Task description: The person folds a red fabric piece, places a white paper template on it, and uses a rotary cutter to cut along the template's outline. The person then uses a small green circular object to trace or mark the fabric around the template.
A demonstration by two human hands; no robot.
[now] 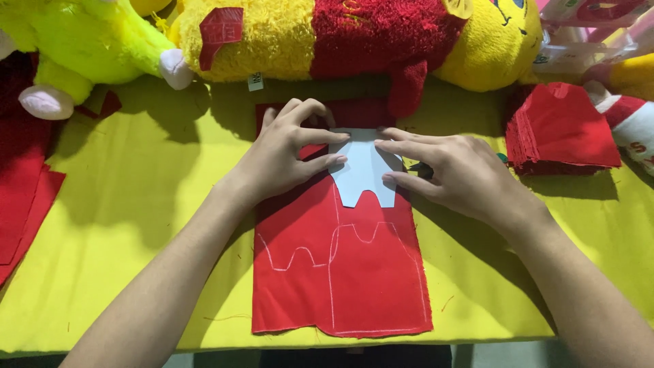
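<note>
Far left: red cloth pieces (pixel 24 197) draped over the edge of the yellow table cover (pixel 136 225). Above them, a lime-green plush toy (pixel 82 41) with pale paws, lying along the back edge.

Next, the left hand (pixel 286 153), palm down, fingers (pixel 327 136) stretched flat across the left edge of a white paper pattern (pixel 364 170). Not closed around anything; only pressing the paper down onto the cloth, thumb tucked under and out of sight.

Centre: a long red cloth strip (pixel 340 272) spread flat on the yellow cover, running from the plush toys toward the near edge. White paper pattern lying on its upper part, notched at the lower end. Below it, chalk outlines (pixel 340 252) of the same notched shape drawn on the cloth, two side by side.

Behind, a yellow plush bear in a red shirt (pixel 354 34), lying sideways, one red sleeve hanging down to touch the top of the strip.

Right of centre: the right hand (pixel 456 174), also flat and open, fingertips (pixel 392 146) resting on the right edge of the pattern, holding it in place without grasping. Something small and dark just under the fingers, too hidden to tell.

Far right: a neat stack of cut red pieces (pixel 558 129), well apart from the strip.
</note>
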